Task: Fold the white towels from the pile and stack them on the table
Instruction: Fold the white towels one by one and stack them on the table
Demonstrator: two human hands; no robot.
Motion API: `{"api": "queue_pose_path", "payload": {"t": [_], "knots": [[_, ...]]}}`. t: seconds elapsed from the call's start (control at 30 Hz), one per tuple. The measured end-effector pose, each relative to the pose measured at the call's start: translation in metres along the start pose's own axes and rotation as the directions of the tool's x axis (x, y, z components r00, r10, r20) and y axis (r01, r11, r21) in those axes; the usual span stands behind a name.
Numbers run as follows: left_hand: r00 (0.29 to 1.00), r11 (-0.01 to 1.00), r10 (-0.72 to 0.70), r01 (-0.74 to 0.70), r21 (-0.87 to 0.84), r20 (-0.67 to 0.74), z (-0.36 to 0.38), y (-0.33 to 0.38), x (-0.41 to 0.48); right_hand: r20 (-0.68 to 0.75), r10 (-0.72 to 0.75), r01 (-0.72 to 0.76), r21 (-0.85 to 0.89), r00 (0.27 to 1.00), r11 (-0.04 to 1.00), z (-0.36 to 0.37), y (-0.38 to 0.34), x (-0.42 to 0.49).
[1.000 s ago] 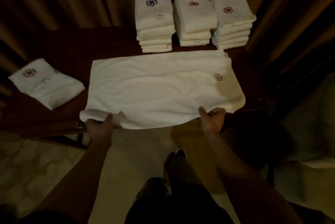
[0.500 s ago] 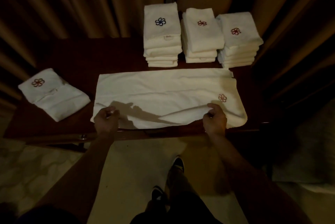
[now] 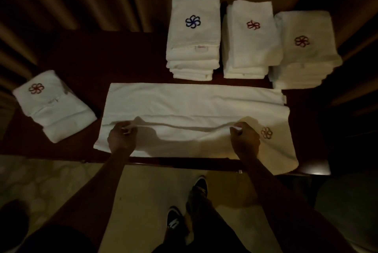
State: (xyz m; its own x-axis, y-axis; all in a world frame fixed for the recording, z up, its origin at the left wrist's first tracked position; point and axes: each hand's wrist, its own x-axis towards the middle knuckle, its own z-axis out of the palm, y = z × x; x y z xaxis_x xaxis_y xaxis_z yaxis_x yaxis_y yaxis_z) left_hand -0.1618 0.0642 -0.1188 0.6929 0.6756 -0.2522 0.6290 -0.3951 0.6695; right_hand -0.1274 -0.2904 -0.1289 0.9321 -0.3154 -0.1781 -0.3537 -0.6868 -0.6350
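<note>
The left grip [image 3: 122, 138] and right grip [image 3: 245, 139] each pinch the near long edge of the spread towel [image 3: 194, 99], raised over its middle, so the lengthwise fold looks half made. The towel lies along the front of the table [image 3: 122, 58]. Behind it stands a row of folded stacks [image 3: 251, 48]; one folded towel [image 3: 55, 107] lies apart at the left. Cross folds and stacking remain.

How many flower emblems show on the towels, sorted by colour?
Blue emblems: 1, on the left stack.
Red emblems: 4, on the middle stack, the right stack, the folded towel at far left and the spread towel.
Total: 5.
</note>
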Motion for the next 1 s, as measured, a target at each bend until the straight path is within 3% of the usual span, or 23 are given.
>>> {"api": "queue_pose_path", "payload": {"t": [0.17, 0.37, 0.57, 0.63, 0.87, 1.0], "knots": [[0.998, 0.990, 0.070, -0.069, 0.123, -0.003, 0.012, 0.002, 0.012, 0.026, -0.055, 0.059, -0.161, 0.998, 0.985, 0.015, 0.002, 0.027], [0.996, 0.968, 0.060, -0.074, 0.241, 0.067, 0.016, 0.002, 0.009, 0.074, -0.014, 0.033, -0.260, 0.997, 0.965, 0.020, -0.001, 0.039], [0.993, 0.958, 0.073, -0.094, 0.272, 0.089, -0.001, -0.009, 0.012, 0.075, -0.164, 0.176, -0.207, 0.984, 0.962, 0.026, -0.027, 0.034], [0.995, 0.958, 0.068, -0.087, 0.273, 0.076, -0.012, -0.015, 0.015, 0.151, -0.202, 0.232, -0.221, 0.968, 0.947, 0.035, -0.042, 0.031], [0.999, 0.942, 0.030, -0.038, 0.332, 0.031, -0.053, -0.048, 0.031, 0.286, -0.399, 0.455, -0.164, 0.871, 0.875, 0.083, -0.099, -0.005], [0.996, 0.929, 0.011, -0.043, 0.366, 0.090, -0.074, -0.069, 0.048, 0.364, -0.448, 0.513, -0.103, 0.817, 0.852, 0.119, -0.143, -0.033]]}}
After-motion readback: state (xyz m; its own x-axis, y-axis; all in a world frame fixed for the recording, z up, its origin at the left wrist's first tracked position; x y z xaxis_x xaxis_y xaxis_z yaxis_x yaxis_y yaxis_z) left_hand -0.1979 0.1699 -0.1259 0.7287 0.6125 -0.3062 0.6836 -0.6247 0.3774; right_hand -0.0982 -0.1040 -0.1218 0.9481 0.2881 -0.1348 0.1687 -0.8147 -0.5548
